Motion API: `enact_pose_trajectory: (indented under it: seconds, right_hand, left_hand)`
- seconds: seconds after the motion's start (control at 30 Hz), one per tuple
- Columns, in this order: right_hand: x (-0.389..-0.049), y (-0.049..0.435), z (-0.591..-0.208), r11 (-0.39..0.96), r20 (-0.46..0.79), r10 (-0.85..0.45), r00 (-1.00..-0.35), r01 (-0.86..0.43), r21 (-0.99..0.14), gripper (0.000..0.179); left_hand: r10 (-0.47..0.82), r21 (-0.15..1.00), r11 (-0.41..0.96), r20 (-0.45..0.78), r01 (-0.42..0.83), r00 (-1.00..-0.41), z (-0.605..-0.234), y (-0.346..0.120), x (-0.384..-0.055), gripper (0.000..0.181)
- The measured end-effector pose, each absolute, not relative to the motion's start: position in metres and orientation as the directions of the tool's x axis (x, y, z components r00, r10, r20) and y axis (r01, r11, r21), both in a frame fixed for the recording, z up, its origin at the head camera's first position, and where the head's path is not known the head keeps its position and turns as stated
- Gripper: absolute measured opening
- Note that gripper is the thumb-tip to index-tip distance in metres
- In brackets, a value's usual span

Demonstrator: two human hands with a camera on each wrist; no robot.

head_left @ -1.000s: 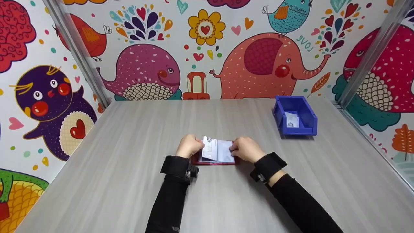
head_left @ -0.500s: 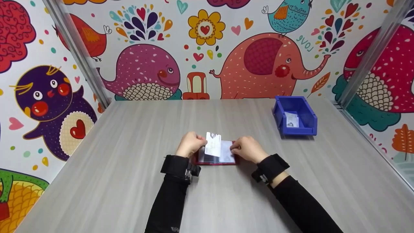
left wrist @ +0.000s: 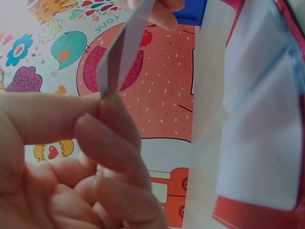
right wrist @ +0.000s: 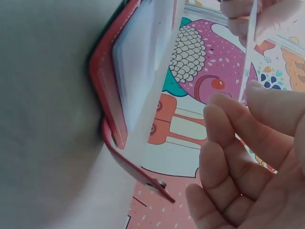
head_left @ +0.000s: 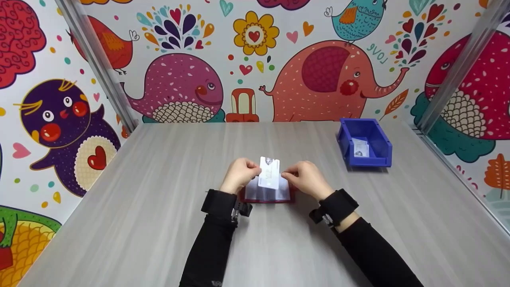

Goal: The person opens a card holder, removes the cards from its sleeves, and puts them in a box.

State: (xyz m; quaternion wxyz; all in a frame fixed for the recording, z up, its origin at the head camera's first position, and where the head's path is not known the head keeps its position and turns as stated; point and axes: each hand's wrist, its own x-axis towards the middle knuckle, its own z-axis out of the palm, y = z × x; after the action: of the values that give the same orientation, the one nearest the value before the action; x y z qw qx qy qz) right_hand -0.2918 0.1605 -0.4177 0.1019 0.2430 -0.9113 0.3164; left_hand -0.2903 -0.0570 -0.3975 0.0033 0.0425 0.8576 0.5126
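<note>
A white card (head_left: pixel 269 173) with a small dark emblem is held up above an open red card holder (head_left: pixel 242 197) with clear sleeves. My left hand (head_left: pixel 240 175) pinches the card's left edge between thumb and index finger; in the left wrist view the card (left wrist: pixel 125 52) appears nearly edge-on. At the opposite edge, my right hand (head_left: pixel 308 179) has its thumb and index finger around the card's rim, as the right wrist view of the card (right wrist: pixel 249 52) shows. The holder's strap with a snap button (right wrist: pixel 159 183) sticks out to one side.
A blue bin (head_left: pixel 364 143) with white cards (head_left: pixel 360 148) inside stands at the back right of the pale wood-grain table (head_left: pixel 179 159). Printed cartoon walls with metal posts border the table at the back and sides.
The card has risen off the holder's left sleeve and shifted right, carried by my left hand. My right hand has come off the right sleeve and up to the card's edge.
</note>
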Motion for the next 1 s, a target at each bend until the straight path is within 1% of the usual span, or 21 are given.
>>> enact_pose_trajectory:
  seconds: [0.33, 0.53, 0.8, 1.0]
  right_hand:
    - [-0.288, 0.157, -0.419, 0.641, 0.275, -0.402, -0.874, -0.483, -0.597, 0.023]
    - [-0.288, 0.156, -0.418, 0.639, 0.275, -0.386, -0.881, -0.470, -0.610, 0.023]
    - [-0.287, 0.156, -0.418, 0.629, 0.238, -0.349, -0.907, -0.414, -0.658, 0.026]
    - [-0.286, 0.155, -0.417, 0.604, 0.204, -0.313, -0.928, -0.360, -0.711, 0.025]
  left_hand:
    - [0.090, 0.875, 0.477, 0.049, 0.087, -0.995, -0.398, -0.051, -0.289, 0.011]
    - [0.099, 0.871, 0.479, 0.069, 0.109, -0.993, -0.400, -0.049, -0.289, 0.010]
    - [0.101, 0.833, 0.537, 0.095, 0.134, -0.990, -0.402, -0.045, -0.288, 0.011]
    - [0.094, 0.794, 0.589, 0.114, 0.147, -0.989, -0.403, -0.043, -0.288, 0.011]
